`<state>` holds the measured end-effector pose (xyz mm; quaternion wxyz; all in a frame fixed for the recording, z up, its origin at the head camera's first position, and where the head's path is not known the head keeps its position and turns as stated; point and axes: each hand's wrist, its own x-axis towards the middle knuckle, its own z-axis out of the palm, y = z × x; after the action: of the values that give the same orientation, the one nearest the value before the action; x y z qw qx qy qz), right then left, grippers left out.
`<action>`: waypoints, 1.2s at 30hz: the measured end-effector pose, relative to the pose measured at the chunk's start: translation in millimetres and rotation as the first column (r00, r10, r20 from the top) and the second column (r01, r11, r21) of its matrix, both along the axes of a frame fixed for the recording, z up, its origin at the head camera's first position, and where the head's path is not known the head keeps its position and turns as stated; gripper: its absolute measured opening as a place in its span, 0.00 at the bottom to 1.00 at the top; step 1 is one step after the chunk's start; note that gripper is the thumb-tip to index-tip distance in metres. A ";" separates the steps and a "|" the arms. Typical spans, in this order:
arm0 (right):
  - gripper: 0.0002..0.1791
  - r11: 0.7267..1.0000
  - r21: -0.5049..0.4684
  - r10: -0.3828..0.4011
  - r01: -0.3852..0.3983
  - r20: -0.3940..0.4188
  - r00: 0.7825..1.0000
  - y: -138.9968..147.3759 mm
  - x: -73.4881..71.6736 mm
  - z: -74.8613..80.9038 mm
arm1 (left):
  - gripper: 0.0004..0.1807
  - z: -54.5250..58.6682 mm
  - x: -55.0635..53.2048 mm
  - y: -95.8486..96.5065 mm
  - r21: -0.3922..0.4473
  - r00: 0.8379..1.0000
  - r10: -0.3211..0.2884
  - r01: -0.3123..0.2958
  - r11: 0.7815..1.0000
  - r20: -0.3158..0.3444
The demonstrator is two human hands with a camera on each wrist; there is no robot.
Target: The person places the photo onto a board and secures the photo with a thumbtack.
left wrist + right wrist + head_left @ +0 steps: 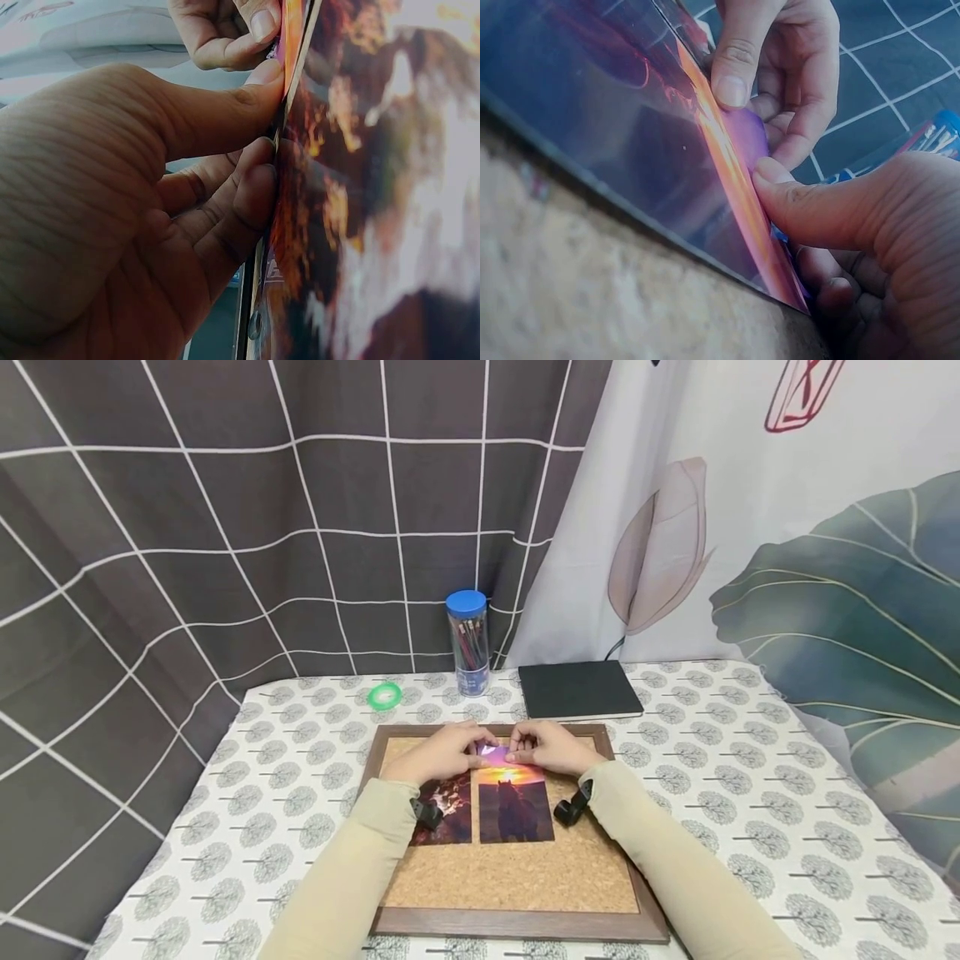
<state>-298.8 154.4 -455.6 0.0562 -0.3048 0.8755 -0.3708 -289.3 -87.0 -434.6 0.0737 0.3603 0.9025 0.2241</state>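
Observation:
A photo of a dark horse against a sunset (513, 814) lies on a cork board (525, 881), its upper edge bent up. At that edge my left hand (442, 752) pinches the photo near its top left corner, thumb on the printed face. Beside it, my right hand (551, 747) pinches the same purple edge, as the right wrist view shows with its thumb (810, 202) on the glossy strip. Left of this photo lies a second, reddish-dark photo (457, 818), partly covered by my left wrist. The hands hide the back of the raised edge.
The board has a brown wooden frame (517, 925). Behind it stand a green tape roll (372, 697), a clear blue-lidded jar of pencils (468, 647) and a black notebook (577, 689). A tree-print cloth (255, 827) covers the table, with curtains behind.

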 end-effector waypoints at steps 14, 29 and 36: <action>0.09 1.000 0.018 -0.018 0.018 -0.011 1.000 0.4 0.1 -0.9 | 0.16 -0.4 -0.6 0.3 -0.007 1.000 -0.006 0.006 1.000 -0.022; 0.04 0.995 -0.038 0.096 -0.095 0.006 0.995 5.0 -1.8 -1.5 | 0.16 -3.1 -2.6 0.4 -0.008 1.000 -0.005 0.005 1.000 -0.030; 0.03 0.998 -0.020 0.060 -0.060 0.002 0.998 8.4 -3.9 -4.2 | 0.16 -2.6 -3.1 0.5 -0.002 1.000 -0.002 0.002 1.000 -0.007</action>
<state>-302.7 162.8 -459.8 0.0652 -0.3310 0.8621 -0.3780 -292.4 -86.5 -437.2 0.0714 0.3621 0.9026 0.2218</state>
